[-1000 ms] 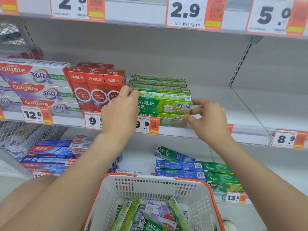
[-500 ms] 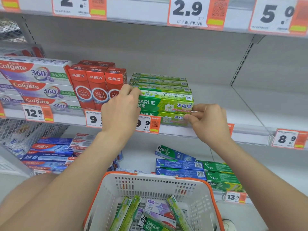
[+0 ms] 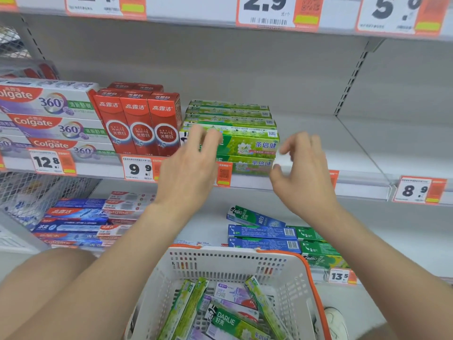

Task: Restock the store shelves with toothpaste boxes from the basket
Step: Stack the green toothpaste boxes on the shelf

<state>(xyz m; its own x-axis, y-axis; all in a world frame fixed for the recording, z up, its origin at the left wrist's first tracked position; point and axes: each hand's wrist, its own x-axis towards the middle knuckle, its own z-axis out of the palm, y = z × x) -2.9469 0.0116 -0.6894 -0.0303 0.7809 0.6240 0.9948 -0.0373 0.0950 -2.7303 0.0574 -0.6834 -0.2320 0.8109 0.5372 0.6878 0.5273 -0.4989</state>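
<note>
1. The green toothpaste boxes (image 3: 247, 144) sit stacked on the shelf (image 3: 362, 155); more lie loose in the basket (image 3: 232, 263) below.
2. The left hand (image 3: 188, 168) and right hand (image 3: 302, 173) hover before the stack, fingers loosely spread, holding nothing; contact is blurred.
3. The cartons look light, stiff-edged yet crushable, and glossy: best gripped gently across the long sides, near the middle.

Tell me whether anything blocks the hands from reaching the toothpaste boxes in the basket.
Nothing visible does. The left hand and right hand hover empty in front of the green stack on the shelf. The basket sits right below them, open-topped, its toothpaste boxes lying loose and uncovered.
</note>
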